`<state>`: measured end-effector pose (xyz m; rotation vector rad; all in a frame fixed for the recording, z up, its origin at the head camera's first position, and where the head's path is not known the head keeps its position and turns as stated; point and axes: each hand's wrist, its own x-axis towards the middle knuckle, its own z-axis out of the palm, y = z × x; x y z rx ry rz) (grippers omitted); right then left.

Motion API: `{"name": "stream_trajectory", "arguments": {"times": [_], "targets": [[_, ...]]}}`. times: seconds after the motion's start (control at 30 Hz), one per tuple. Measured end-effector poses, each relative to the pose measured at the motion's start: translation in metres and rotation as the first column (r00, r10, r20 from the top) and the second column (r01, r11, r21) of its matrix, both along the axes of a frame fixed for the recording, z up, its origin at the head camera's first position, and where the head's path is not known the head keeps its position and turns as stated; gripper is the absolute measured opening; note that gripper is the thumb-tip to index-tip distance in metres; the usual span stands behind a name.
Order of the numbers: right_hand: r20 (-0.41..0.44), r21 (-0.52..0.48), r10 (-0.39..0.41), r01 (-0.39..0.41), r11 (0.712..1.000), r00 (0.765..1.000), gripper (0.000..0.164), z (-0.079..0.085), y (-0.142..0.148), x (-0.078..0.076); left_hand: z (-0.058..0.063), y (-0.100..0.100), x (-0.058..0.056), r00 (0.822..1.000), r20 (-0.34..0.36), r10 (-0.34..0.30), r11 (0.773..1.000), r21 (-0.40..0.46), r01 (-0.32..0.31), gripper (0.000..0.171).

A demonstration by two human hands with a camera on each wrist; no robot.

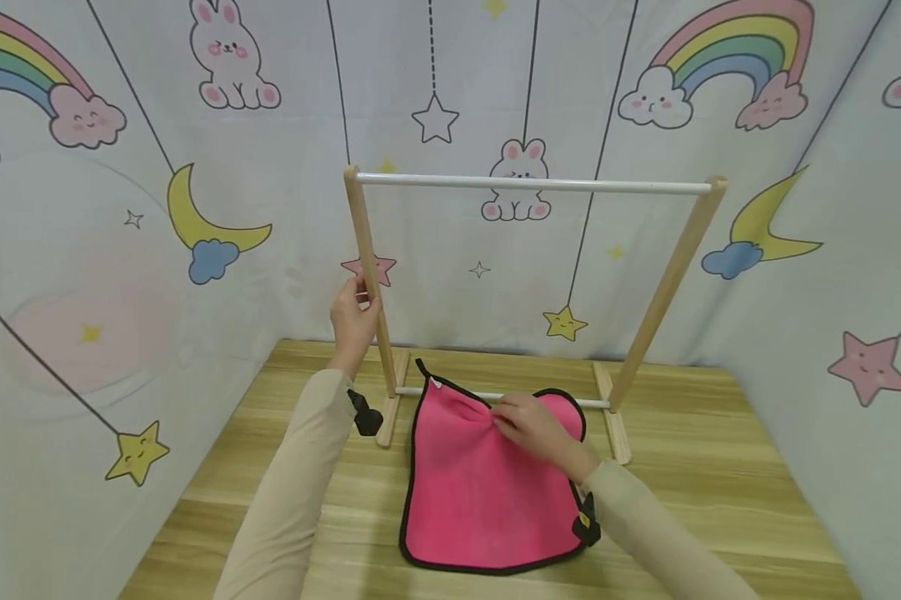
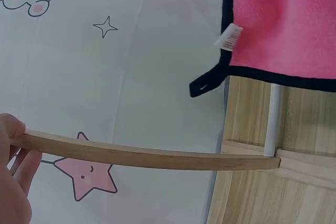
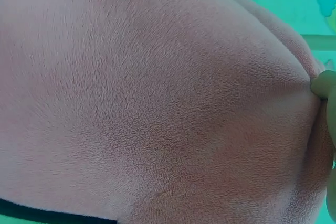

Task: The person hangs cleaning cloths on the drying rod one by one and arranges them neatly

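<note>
My left hand [image 1: 355, 323] grips the left wooden post [image 1: 362, 225] of a rack about halfway up; the left wrist view shows its fingers [image 2: 29, 169] around the post. My right hand [image 1: 534, 429] pinches the upper edge of a pink towel [image 1: 488, 500] with black trim, gathering it into folds. This towel hangs in front of the rack's lower white rod [image 1: 596, 403], its upper left corner raised. From that corner sticks out a black loop [image 2: 206, 82], next to a small white label [image 2: 229, 37]. In the right wrist view, plush towel fabric [image 3: 147, 93] fills most of the picture.
The rack's upper white rod [image 1: 435, 180] spans between two wooden posts. Its flat wooden feet [image 1: 617, 433] rest on a wood-grain table [image 1: 705, 467]. A white curtain [image 1: 292, 208] printed with rabbits, stars and rainbows surrounds the table's back and sides.
</note>
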<state>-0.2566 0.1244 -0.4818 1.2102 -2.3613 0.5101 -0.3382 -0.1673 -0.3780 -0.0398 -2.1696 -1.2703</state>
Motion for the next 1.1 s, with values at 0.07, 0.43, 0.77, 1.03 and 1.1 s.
{"name": "stream_trajectory", "arguments": {"times": [0.07,0.43,0.77,1.03,1.1], "targets": [[-0.01,-0.015,0.013,-0.013,1.0,1.0,0.01,0.011,0.0,0.0,0.0,0.0,0.0,1.0,-0.001,0.005,1.0,0.0,-0.005,0.027],[-0.089,-0.068,0.04,-0.046,0.997,0.995,0.011,0.064,0.005,-0.004,-0.001,-0.002,0.001,1.0,0.004,0.007,1.0,-0.003,-0.007,0.03],[-0.214,-0.116,0.079,-0.106,0.988,0.974,0.013,0.108,0.01,-0.01,0.0,-0.002,0.001,1.0,0.016,0.017,1.0,-0.005,-0.017,0.025],[-0.308,-0.124,0.066,-0.109,0.986,0.949,0.014,0.151,0.016,-0.012,-0.001,0.0,-0.002,1.0,0.015,0.006,1.0,0.0,-0.006,0.026],[-0.33,-0.122,0.061,-0.107,0.987,0.942,0.013,0.161,0.017,-0.013,0.0,0.001,-0.002,1.0,0.012,0.007,1.0,0.001,-0.007,0.025]]}}
